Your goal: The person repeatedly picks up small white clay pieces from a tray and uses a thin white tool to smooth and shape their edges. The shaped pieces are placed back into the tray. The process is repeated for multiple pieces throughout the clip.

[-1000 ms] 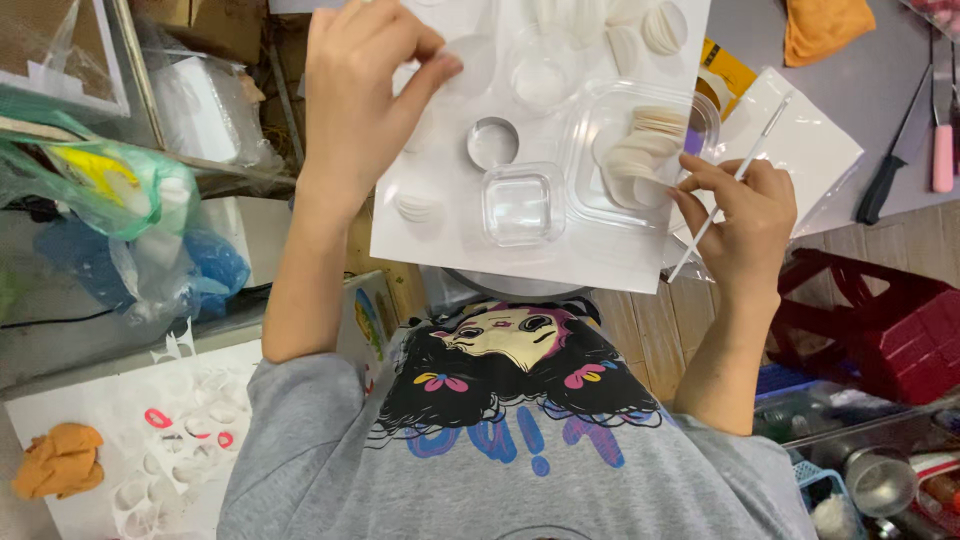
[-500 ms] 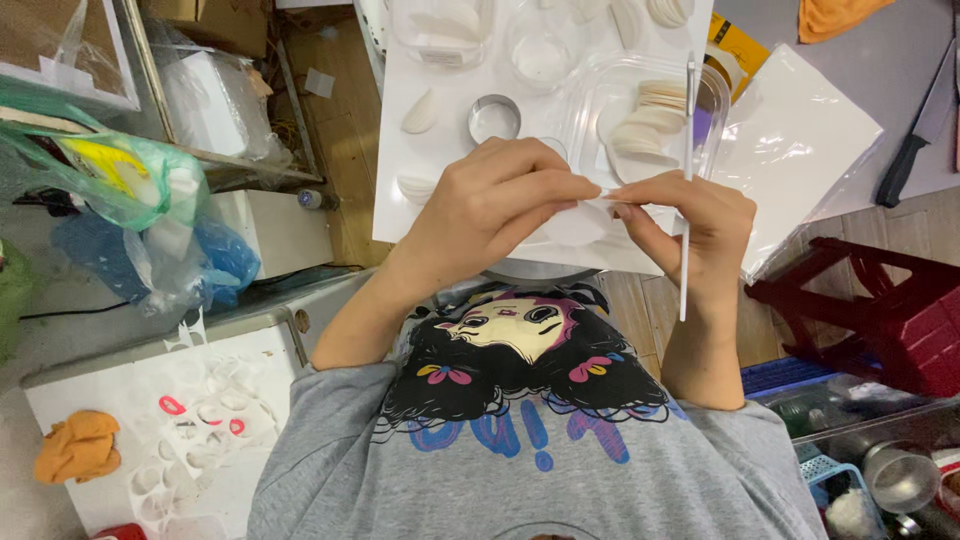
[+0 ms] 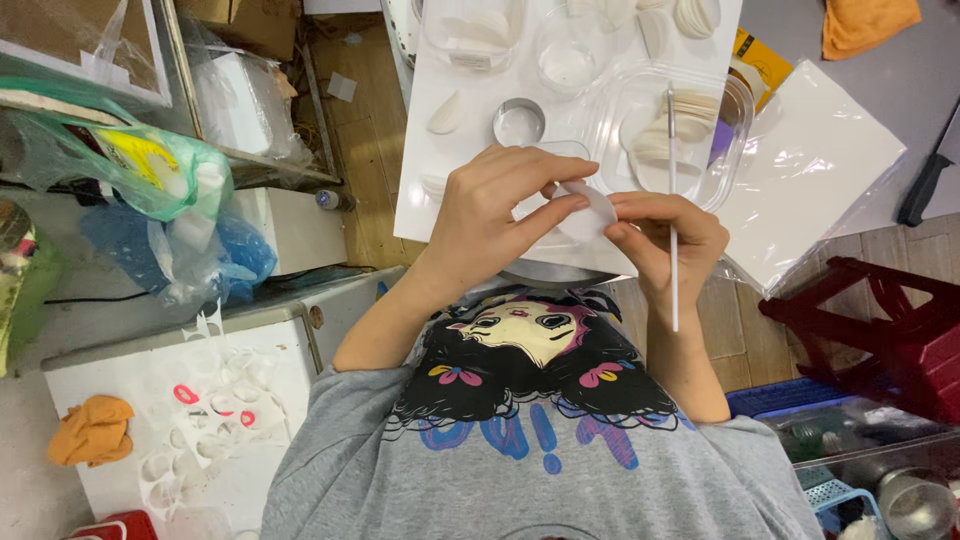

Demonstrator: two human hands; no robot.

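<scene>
White disc (image 3: 590, 208) pinched between your hands | left hand (image 3: 500, 215) closed on its edge | right hand (image 3: 665, 240) grips disc and thin stick (image 3: 673, 210) | beyond your hands: metal ring (image 3: 519, 122), tub (image 3: 670, 135) of discs on white board (image 3: 420, 150)

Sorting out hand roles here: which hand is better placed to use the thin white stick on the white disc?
Probably the right hand: the thin white stick is already in its grip, while the left hand pinches the white disc, steadying it.
</scene>
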